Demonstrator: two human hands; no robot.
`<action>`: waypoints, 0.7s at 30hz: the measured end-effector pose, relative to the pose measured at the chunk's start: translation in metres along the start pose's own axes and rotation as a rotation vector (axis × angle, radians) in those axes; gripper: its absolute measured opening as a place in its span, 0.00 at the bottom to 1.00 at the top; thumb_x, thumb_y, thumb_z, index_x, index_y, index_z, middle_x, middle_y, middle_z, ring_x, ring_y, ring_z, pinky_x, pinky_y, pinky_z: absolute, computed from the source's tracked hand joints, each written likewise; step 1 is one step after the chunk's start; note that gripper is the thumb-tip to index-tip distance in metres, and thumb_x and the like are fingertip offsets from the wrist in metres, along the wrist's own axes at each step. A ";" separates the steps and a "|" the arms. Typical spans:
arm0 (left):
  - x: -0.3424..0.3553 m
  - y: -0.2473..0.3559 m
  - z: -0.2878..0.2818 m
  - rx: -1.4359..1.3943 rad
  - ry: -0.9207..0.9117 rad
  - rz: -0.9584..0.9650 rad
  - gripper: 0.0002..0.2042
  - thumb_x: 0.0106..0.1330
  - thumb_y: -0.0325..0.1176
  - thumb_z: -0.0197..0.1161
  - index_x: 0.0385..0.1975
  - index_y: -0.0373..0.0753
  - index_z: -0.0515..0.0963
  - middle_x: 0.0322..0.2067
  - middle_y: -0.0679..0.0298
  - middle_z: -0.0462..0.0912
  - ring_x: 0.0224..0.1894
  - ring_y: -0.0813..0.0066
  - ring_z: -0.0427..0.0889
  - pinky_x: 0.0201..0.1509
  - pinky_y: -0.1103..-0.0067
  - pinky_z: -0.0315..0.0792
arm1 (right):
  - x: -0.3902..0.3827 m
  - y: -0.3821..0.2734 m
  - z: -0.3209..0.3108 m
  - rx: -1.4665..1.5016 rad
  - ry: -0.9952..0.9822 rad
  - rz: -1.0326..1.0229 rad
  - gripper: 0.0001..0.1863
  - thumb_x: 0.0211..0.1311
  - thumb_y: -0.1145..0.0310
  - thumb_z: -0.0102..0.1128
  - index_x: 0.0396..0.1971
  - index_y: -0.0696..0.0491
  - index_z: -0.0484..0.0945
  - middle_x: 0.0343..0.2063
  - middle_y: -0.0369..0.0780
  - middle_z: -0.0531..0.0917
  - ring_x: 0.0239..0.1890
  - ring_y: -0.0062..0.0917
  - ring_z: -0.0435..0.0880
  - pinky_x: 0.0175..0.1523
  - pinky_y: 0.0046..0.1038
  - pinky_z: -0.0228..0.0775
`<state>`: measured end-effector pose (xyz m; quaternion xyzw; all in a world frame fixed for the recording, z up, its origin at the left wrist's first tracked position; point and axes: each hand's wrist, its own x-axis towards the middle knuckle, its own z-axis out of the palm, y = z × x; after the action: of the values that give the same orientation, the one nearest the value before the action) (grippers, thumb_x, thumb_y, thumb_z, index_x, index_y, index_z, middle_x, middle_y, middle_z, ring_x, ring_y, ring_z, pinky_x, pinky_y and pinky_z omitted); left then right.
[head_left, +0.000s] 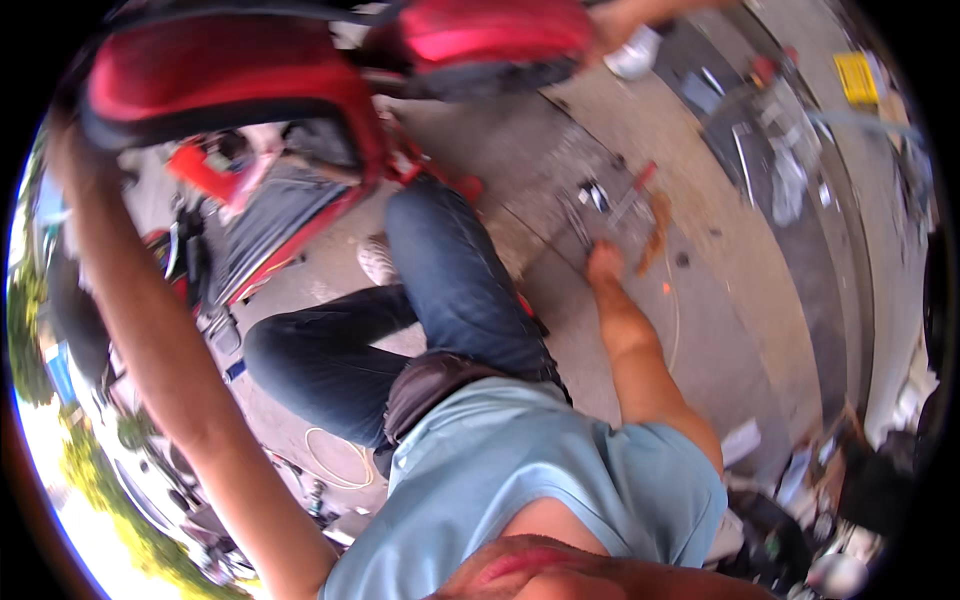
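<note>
Raised at the upper left, my left hand (pixel 85 160) is against the dark lower edge of a red scooter body part (pixel 210 75); its fingers are blurred and partly hidden. My right hand (pixel 605 258) reaches down to the concrete floor, its fingers closed at the end of a silver hand tool (pixel 575 220). Just beyond it lie a red-handled tool (pixel 636 185), a small black and white item (pixel 593 196) and an orange-brown patch (pixel 655 235). My bent legs (pixel 440 260) are beside the red scooter's ribbed footboard (pixel 270 225).
Another person's hand (pixel 610 25) touches the scooter at the top. A pale hose (pixel 335 460) coils on the floor at lower left. Dark mats with metal pieces (pixel 750 150) and a yellow box (pixel 855 78) lie at right. Clutter (pixel 865 480) piles at lower right.
</note>
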<state>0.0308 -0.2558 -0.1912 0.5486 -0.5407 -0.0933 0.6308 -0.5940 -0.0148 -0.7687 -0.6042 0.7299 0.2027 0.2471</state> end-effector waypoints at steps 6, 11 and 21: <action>-0.021 0.011 0.023 -0.387 0.057 -0.032 0.21 0.80 0.41 0.57 0.66 0.36 0.72 0.53 0.60 0.84 0.53 0.72 0.83 0.59 0.77 0.77 | -0.010 -0.016 -0.029 -0.035 -0.143 0.014 0.18 0.61 0.60 0.64 0.48 0.53 0.87 0.50 0.49 0.88 0.56 0.43 0.86 0.61 0.40 0.79; -0.027 0.030 0.029 -0.350 0.001 0.033 0.27 0.70 0.29 0.71 0.66 0.32 0.71 0.53 0.60 0.84 0.54 0.74 0.83 0.60 0.78 0.76 | -0.087 -0.037 -0.098 0.282 0.096 -0.326 0.12 0.60 0.64 0.65 0.39 0.55 0.84 0.40 0.50 0.87 0.45 0.47 0.87 0.50 0.42 0.78; -0.010 0.022 0.027 -0.455 -0.229 0.036 0.19 0.65 0.28 0.75 0.54 0.33 0.80 0.41 0.65 0.87 0.43 0.78 0.85 0.52 0.80 0.79 | -0.255 -0.169 -0.345 0.903 0.616 -0.927 0.08 0.59 0.72 0.67 0.33 0.54 0.75 0.37 0.48 0.80 0.40 0.36 0.86 0.43 0.38 0.78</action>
<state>-0.0049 -0.2560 -0.1844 0.3689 -0.5834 -0.2629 0.6741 -0.4305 -0.0523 -0.3396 -0.7207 0.4475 -0.4247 0.3163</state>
